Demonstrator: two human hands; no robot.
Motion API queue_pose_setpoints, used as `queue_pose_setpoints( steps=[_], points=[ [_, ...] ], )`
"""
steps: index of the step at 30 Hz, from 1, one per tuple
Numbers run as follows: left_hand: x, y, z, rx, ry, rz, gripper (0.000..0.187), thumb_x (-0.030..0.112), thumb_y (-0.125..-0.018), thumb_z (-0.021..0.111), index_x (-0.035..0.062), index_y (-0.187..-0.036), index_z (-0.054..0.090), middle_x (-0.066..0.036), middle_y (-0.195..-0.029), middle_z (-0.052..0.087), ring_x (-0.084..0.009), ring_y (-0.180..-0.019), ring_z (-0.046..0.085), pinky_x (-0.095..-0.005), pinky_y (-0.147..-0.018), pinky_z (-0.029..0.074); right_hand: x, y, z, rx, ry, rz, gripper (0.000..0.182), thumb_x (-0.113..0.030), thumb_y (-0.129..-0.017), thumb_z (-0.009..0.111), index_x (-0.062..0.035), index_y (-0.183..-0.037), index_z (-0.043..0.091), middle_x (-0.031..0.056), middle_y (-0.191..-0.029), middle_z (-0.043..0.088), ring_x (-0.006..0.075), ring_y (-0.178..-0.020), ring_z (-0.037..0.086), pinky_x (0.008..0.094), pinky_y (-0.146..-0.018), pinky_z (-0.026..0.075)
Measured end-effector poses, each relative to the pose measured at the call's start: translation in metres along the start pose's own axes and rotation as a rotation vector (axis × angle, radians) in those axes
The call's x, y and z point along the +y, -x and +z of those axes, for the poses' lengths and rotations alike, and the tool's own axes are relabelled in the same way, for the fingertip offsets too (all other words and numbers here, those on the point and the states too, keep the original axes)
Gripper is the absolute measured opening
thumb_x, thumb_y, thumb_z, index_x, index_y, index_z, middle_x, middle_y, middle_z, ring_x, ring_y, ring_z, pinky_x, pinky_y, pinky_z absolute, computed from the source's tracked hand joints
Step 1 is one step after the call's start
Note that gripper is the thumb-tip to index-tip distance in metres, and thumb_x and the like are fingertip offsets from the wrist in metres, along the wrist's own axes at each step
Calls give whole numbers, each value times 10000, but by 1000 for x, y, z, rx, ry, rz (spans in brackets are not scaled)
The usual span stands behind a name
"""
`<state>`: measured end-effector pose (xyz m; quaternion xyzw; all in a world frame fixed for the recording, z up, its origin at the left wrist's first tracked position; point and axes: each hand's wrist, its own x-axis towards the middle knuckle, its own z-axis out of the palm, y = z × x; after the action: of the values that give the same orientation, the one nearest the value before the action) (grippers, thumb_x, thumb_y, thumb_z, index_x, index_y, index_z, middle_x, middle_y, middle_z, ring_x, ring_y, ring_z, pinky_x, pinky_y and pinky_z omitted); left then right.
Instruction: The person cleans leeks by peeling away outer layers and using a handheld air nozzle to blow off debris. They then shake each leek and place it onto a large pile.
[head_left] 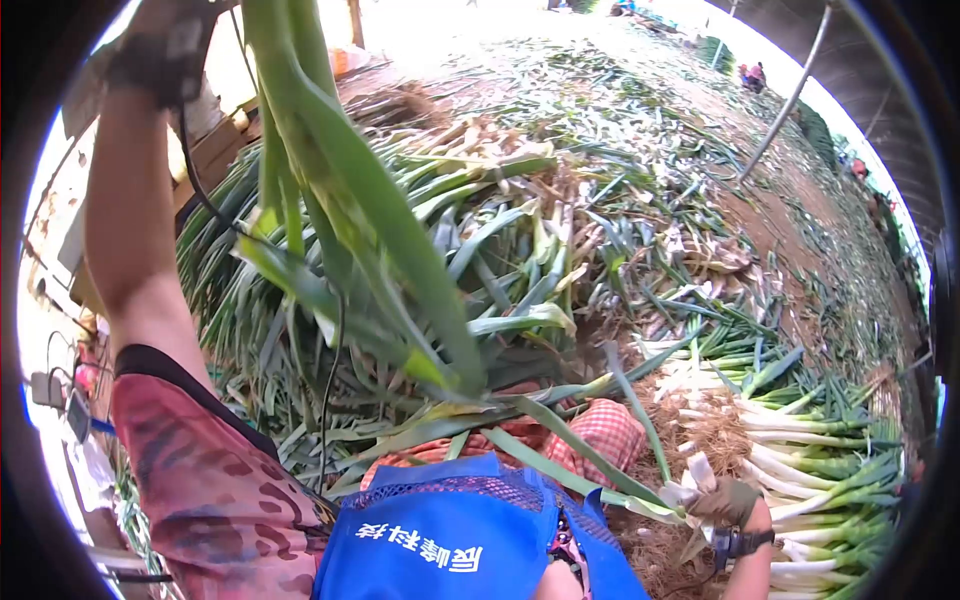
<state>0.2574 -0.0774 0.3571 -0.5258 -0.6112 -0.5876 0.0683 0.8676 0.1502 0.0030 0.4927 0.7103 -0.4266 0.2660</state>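
My left hand (180, 35), in a dark glove, is raised at the upper left, with its fingers partly cut off by the frame's top edge. From beside it, broad green onion leaves (350, 190) dangle in the air close to the camera, slightly blurred. At the lower right, my right hand (725, 502) wears an olive glove and is closed on a green onion (650, 507), whose long leaves stretch left across my lap. Loose pale skin (700, 470) sticks up by its fingers. A dark band is on the wrist.
A large heap of green onions (260, 310) lies ahead and left. Cleaned ones with white stems (790, 465) are lined up beside my right hand, near dry roots (715, 430). Leaf scraps (620, 110) cover the ground. A thin cable (335, 390) hangs in front; a metal pole (790, 100) slants at right.
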Motion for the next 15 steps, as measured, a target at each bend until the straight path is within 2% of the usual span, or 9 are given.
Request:
queue_pose_setpoints(
  steps=[2,4,6,8,10,12,13,14,15],
  points=[
    [-19,2,19,-43,164,-79,271,208,-900,681,20,-1094,669,-82,-922,698,-191,-862,681,-336,-756,542,-20,-13,-27,-40,134,7,236,-264,-868,688,-37,-903,739,59,-798,712,125,-718,634,314,-615,499],
    [-37,3,36,-88,302,-168,301,209,-892,700,8,-1112,655,-86,-916,690,-188,-860,677,-321,-737,555,-55,-48,-63,11,178,-85,296,-309,-866,683,-29,-939,742,97,-874,736,195,-763,679,339,-684,545],
    [-67,-2,47,-208,447,-220,371,216,-901,696,16,-1201,611,-93,-984,686,-208,-929,672,-321,-787,559,-138,-81,-141,311,286,-333,316,-296,-867,689,-42,-1056,671,116,-1001,683,210,-880,639,345,-756,527],
    [-114,-12,57,-409,553,-217,492,228,-925,671,44,-1361,536,-103,-1127,687,-253,-1071,666,-335,-906,553,-245,-98,-234,827,266,-601,391,-282,-869,695,-56,-1173,600,135,-1128,630,226,-997,599,351,-829,509],
    [-125,-5,74,-484,-137,616,412,146,-925,663,93,-1325,578,-114,-1059,694,-237,-1002,684,-361,-844,576,-342,-78,-318,1357,140,-855,496,-269,-870,701,-69,-1291,529,154,-1254,578,242,-1115,560,356,-901,490],
    [-113,-8,89,-435,-323,771,398,129,-910,679,118,-1299,598,-122,-1039,688,-222,-970,686,-369,-814,578,-411,-34,-372,1753,63,-1075,616,-255,-871,707,-83,-1408,458,173,-1381,525,257,-1232,520,362,-973,472],
    [-97,-2,100,-436,135,218,404,131,-896,698,116,-1288,603,-116,-1031,686,-218,-951,683,-364,-800,577,-438,-12,-388,1892,174,-1139,679,-249,-872,710,-89,-1466,422,183,-1444,498,265,-1291,500,365,-1009,463],
    [-82,3,112,-412,578,-347,411,133,-882,717,113,-1277,609,-111,-1023,684,-213,-932,681,-358,-787,577,-467,16,-402,2022,1059,-867,635,-196,-892,695,-89,-1460,432,246,-1414,509,281,-1199,578,394,-973,479],
    [-81,-1,117,-433,577,-352,410,131,-875,725,110,-1268,613,-108,-1016,682,-212,-922,677,-353,-775,576,-458,49,-355,1720,669,-1141,546,-226,-885,692,-78,-1371,492,238,-1311,568,293,-1106,619,412,-903,499]
  ],
)
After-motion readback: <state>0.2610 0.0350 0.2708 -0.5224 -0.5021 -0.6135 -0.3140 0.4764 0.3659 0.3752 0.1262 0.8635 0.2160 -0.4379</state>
